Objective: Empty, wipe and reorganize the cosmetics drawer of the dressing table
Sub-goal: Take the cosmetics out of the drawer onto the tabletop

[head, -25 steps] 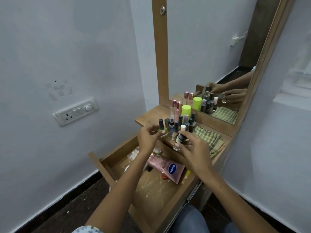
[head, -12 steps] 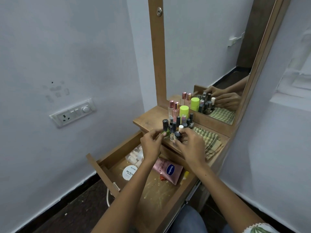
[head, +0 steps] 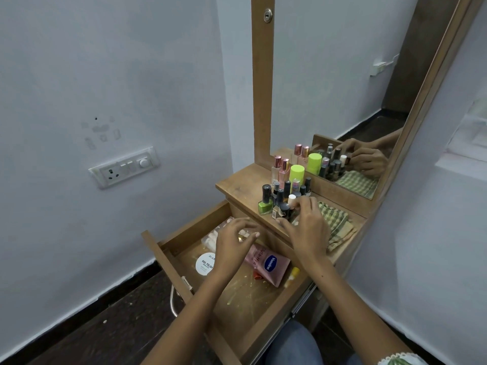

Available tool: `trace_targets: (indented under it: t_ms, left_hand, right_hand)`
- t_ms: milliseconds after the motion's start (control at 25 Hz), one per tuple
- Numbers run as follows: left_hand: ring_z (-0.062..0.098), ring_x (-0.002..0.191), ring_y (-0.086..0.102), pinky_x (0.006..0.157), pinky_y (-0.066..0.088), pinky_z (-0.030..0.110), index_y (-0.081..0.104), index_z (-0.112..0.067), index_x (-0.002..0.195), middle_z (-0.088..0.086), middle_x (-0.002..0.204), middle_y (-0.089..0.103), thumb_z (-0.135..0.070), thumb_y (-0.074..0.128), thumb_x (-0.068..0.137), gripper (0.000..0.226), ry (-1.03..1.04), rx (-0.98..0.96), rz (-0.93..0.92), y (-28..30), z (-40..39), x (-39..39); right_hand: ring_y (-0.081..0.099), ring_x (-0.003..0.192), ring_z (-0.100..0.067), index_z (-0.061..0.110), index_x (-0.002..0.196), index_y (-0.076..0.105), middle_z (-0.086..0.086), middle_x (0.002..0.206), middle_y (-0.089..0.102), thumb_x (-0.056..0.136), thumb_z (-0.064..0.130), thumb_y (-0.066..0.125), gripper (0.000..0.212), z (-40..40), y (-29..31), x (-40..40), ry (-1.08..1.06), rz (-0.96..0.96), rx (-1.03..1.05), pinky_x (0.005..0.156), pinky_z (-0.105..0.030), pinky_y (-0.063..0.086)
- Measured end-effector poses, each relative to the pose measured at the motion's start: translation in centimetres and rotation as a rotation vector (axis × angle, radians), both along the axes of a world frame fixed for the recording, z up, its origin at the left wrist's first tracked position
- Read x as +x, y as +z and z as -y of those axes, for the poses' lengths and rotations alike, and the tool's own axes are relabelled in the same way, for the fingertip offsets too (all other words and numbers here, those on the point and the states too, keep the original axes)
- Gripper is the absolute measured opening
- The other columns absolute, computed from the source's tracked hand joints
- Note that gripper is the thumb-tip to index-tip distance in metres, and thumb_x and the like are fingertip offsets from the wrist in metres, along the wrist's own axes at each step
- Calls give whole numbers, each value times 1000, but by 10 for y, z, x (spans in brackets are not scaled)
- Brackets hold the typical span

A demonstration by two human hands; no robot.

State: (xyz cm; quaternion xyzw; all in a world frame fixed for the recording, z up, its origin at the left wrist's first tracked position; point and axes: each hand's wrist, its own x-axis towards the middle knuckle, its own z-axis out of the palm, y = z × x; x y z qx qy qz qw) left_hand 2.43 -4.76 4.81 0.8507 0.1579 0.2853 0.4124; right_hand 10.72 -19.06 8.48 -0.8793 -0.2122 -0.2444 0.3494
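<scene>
The wooden drawer of the dressing table stands pulled open. In it lie a pink Vaseline tube, a white round nail polish remover tub, a clear pack of white pads and a small yellow-tipped item. Its stained bottom shows in front. My left hand hovers over the drawer, fingers loosely curled, holding nothing. On the tabletop my right hand has spread fingers that touch a cluster of nail polish bottles. A green nail polish bottle stands free at the cluster's left.
Behind the cluster stand a lime-capped can and two rose-capped perfume bottles. A folded green checked cloth lies to the right of my right hand. The mirror rises behind. A wall switchboard is at the left.
My left hand let go of the green nail polish bottle on the tabletop and dropped over the drawer. My right hand set its dark bottle into the cluster and stays there.
</scene>
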Motion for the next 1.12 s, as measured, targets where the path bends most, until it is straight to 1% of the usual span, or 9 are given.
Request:
trace_targets:
  t_ms: [200, 280, 440, 560, 680, 800, 920, 1000, 1120]
  left_hand:
    - [9, 107, 58, 89, 47, 26, 72, -22, 102, -5, 111, 68, -17, 69, 83, 20, -42, 119, -119, -8, -11, -13]
    - [10, 106, 59, 91, 47, 28, 72, -21, 106, -4, 112, 68, -15, 67, 84, 23, -49, 223, -163, -11, -16, -19]
    - [16, 117, 55, 103, 40, 37, 66, -21, 117, -3, 125, 63, -19, 68, 83, 34, -92, 459, -293, -20, -23, -32]
    - [19, 135, 38, 110, 27, 36, 54, -24, 132, 0, 145, 45, -26, 65, 86, 47, -144, 616, -468, -22, -27, -36]
    - [18, 137, 33, 111, 24, 37, 49, -24, 134, -3, 147, 43, -29, 67, 82, 55, -185, 771, -532, -20, -39, -32]
    - [16, 131, 43, 110, 30, 38, 53, -24, 131, -5, 138, 53, -29, 72, 77, 57, -229, 881, -486, -15, -48, -33]
    - [20, 98, 67, 83, 50, 36, 66, -16, 113, 2, 109, 71, -28, 80, 67, 49, -206, 952, -287, -9, -54, -41]
    - [21, 87, 69, 72, 52, 33, 67, -13, 108, 4, 101, 72, -31, 84, 61, 53, -157, 1010, -198, -5, -59, -48]
    - [24, 83, 69, 71, 54, 34, 67, -9, 108, 7, 98, 72, -33, 85, 57, 59, -55, 972, -148, 1, -67, -52]
  right_hand:
    - [52, 66, -2, 13, 89, 63, 2, 88, 60, 74, 15, 80, 22, 7, -12, -22, 265, 125, -2, 56, -1, 32]
    - [57, 71, -4, 15, 89, 66, 5, 88, 62, 77, 17, 78, 17, 3, -25, -33, 370, 112, -144, 59, -7, 44]
    - [61, 104, -20, 15, 123, 54, -2, 119, 59, 90, 34, 61, 38, -22, -41, -37, 389, -253, -579, 78, -29, 49]
    - [62, 106, -26, 11, 123, 49, -10, 118, 62, 85, 34, 68, 49, -39, -42, -33, 362, -355, -756, 82, -34, 49]
    - [63, 103, -29, 12, 120, 49, -11, 113, 63, 75, 30, 77, 57, -47, -43, -31, 363, -362, -781, 81, -37, 51]
    - [62, 103, -31, 14, 121, 47, -9, 111, 62, 71, 30, 80, 62, -51, -40, -37, 406, -309, -731, 83, -44, 53]
    - [60, 105, -28, 14, 120, 48, -8, 113, 62, 76, 25, 74, 53, -54, -30, -45, 465, -77, -672, 81, -40, 52]
    - [60, 105, -26, 12, 119, 52, -8, 114, 63, 74, 22, 75, 51, -58, -21, -45, 519, 90, -632, 77, -34, 49]
    - [63, 102, -23, 13, 110, 61, -7, 108, 68, 65, 12, 79, 48, -68, -10, -42, 568, 202, -616, 76, -31, 51]
